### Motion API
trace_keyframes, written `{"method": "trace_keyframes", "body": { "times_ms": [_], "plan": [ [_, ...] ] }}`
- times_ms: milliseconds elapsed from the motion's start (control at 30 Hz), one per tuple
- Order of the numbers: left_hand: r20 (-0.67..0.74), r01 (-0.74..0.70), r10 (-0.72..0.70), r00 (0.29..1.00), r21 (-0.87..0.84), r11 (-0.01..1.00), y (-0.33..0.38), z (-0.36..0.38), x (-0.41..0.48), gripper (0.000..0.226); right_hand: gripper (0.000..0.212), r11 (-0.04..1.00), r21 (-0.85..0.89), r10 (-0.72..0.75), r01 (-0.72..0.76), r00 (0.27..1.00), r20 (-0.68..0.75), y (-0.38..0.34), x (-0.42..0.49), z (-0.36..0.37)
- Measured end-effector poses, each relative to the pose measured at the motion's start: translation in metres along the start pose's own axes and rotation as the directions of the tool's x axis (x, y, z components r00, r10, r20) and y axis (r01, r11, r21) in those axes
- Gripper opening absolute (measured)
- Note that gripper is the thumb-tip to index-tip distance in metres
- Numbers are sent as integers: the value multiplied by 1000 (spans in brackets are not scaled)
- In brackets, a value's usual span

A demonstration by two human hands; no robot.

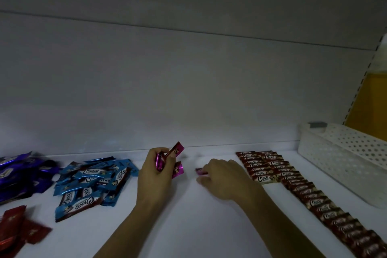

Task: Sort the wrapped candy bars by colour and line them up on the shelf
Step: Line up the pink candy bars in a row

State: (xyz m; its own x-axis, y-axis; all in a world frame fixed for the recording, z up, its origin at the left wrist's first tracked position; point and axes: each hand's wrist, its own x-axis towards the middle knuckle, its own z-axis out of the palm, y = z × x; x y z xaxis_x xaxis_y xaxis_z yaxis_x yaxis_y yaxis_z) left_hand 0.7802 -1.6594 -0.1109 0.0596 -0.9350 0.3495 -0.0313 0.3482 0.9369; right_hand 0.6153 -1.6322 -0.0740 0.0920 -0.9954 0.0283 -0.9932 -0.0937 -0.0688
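Note:
My left hand grips a small bunch of pink candy bars that stick up past its fingers, at the middle of the white shelf. Just to its right, my right hand holds one pink bar down low at the shelf surface, near the back wall. A long row of brown candy bars runs from the back right toward the front right. Loose blue bars lie in a heap at the left, purple bars at the far left, and red bars at the front left.
A white perforated plastic basket stands at the back right, beside the brown row. The shelf's back wall rises right behind the hands. A yellow panel shows past the slotted upright at the right.

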Motion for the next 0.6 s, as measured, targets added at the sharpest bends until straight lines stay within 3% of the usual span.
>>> {"method": "trace_keyframes", "body": {
  "times_ms": [100,267,533,600],
  "plan": [
    [11,-2,2,1000,1,1000,0,1,-2,5,62,989,66,135,-134,991,-5,23,6,13],
    [35,-12,10,999,56,998,0,1,-3,8,76,979,133,159,-155,987,-17,42,18,34],
    [23,-38,35,999,161,986,-5,-1,-3,4,72,973,167,170,-157,983,-67,44,23,41],
    [19,-35,33,999,170,985,-4,-2,-3,6,54,960,248,185,-130,959,-213,40,21,37]
  ]
}}
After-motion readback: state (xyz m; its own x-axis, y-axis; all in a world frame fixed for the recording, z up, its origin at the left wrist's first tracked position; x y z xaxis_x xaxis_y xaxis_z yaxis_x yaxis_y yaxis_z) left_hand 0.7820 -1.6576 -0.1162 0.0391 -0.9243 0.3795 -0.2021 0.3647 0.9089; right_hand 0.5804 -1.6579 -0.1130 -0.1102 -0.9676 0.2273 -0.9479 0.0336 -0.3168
